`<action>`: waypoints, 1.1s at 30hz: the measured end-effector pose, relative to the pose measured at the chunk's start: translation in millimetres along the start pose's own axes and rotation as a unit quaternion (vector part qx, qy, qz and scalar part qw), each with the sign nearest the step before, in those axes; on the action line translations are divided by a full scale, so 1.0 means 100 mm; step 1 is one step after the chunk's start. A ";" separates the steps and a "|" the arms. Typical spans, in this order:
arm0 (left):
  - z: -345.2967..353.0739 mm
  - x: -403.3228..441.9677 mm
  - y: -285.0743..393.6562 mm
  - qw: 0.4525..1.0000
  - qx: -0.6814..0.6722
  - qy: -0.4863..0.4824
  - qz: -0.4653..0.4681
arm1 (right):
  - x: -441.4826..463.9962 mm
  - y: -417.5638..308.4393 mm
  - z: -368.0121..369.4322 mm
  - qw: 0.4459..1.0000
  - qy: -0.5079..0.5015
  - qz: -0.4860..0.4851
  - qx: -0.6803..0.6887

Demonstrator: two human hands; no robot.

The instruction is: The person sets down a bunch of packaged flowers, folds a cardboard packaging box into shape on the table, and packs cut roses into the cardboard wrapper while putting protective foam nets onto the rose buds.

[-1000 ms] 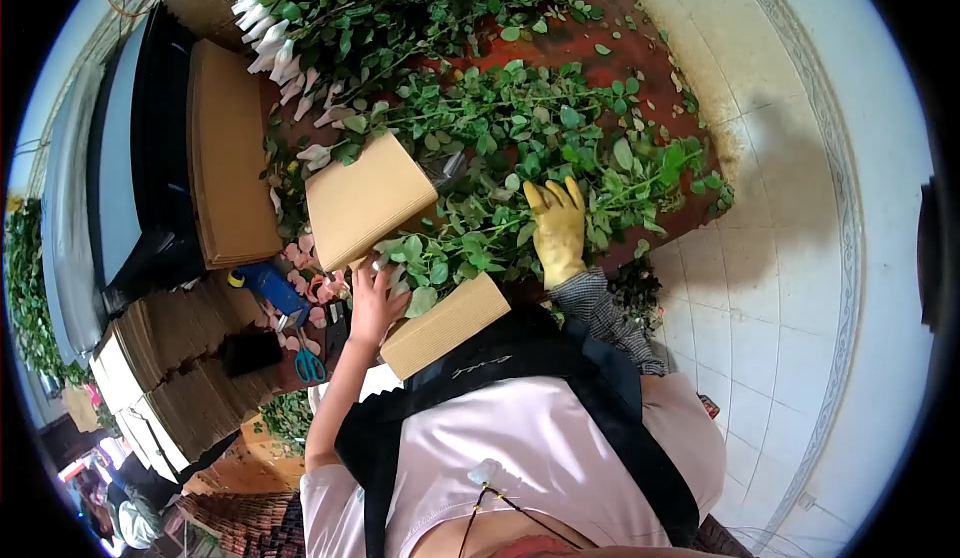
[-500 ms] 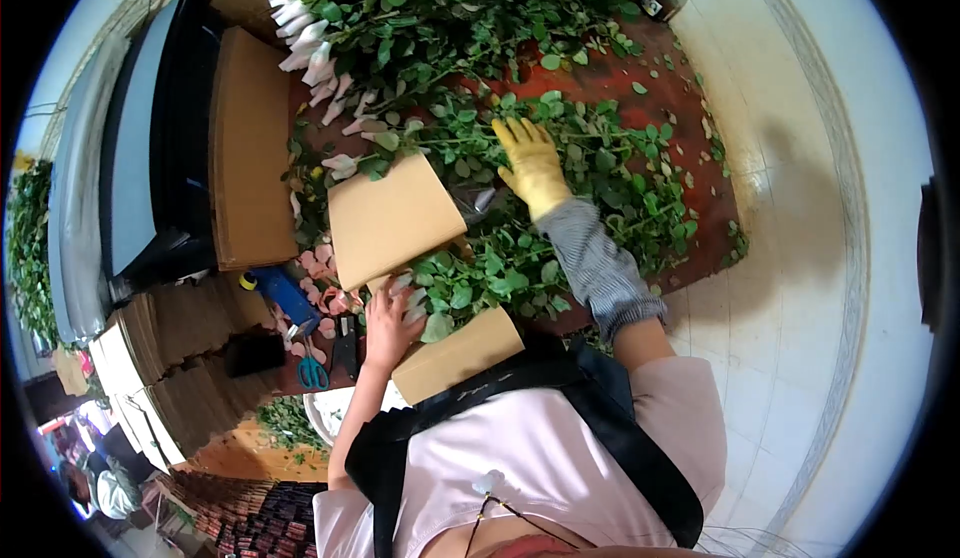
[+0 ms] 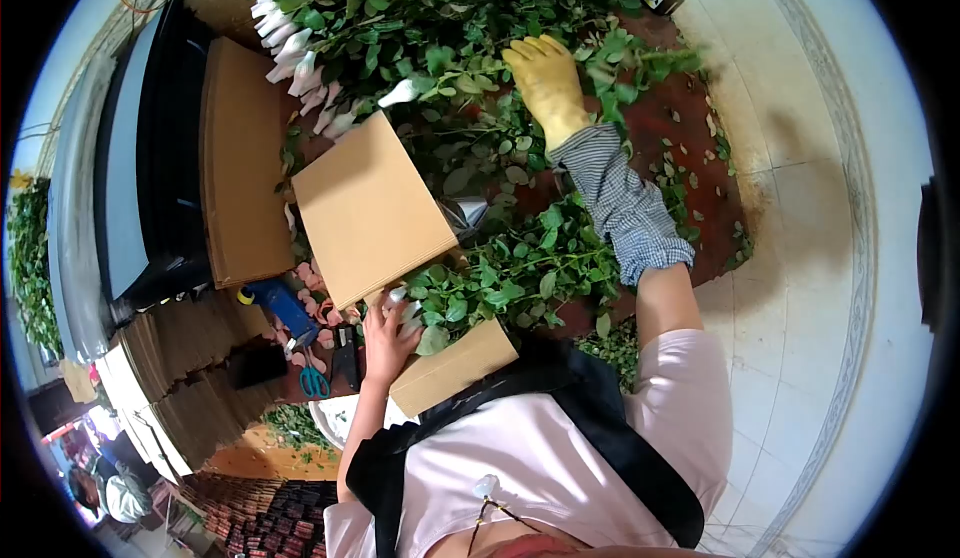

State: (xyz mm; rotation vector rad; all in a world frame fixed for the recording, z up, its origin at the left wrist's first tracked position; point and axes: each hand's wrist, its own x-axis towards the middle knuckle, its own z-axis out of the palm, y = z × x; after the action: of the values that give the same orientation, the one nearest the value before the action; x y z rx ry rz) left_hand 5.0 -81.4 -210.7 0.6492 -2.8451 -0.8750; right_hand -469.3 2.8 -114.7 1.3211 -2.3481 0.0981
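Observation:
My right hand (image 3: 548, 83), in a yellow glove, is closed over a leafy rose stem (image 3: 640, 63) at the far side of the table. A pale bud (image 3: 401, 93) points left from that stem. My bare left hand (image 3: 388, 343) is curled round several white-covered rose heads (image 3: 408, 310); their leafy stems (image 3: 520, 273) run to the right. Just beyond it a stack of brown cardboard sheets (image 3: 375, 208) lies at a slant over the stems. A smaller folded cardboard piece (image 3: 455, 368) rests against my apron.
A large rose pile (image 3: 440, 18) covers the back of the red table (image 3: 690, 228). Cardboard panels (image 3: 245, 168) stand at left. Near my left hand lie teal scissors (image 3: 314, 382), a black stapler (image 3: 346, 358), a blue tool (image 3: 285, 308) and pink petals (image 3: 308, 278).
My right hand has moved away from me, to the back of the table, and closed on a rose stem. The cardboard stack has shifted left and turned; my left hand has barely moved.

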 end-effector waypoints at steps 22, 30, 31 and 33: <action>-0.02 -0.01 0.02 1.000 0.006 -0.015 -0.005 | -0.52 -0.49 0.37 0.973 -0.105 0.123 0.164; -0.04 -0.02 0.01 1.000 0.009 -0.020 -0.008 | -0.58 -0.09 1.56 0.962 -0.219 0.157 0.035; -0.04 -0.02 0.01 1.000 0.004 -0.022 -0.013 | -0.49 -0.03 1.56 0.952 -0.257 0.160 0.049; -0.03 -0.02 -0.02 1.000 0.002 -0.008 -0.026 | -0.25 -0.01 1.12 0.971 -0.203 0.122 0.045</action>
State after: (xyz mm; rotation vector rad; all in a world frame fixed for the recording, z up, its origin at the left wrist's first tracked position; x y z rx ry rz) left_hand 7.8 -83.7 -209.3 0.7232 -2.8575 -0.8872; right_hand -495.5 -8.0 -225.7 1.1741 -2.8793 0.0083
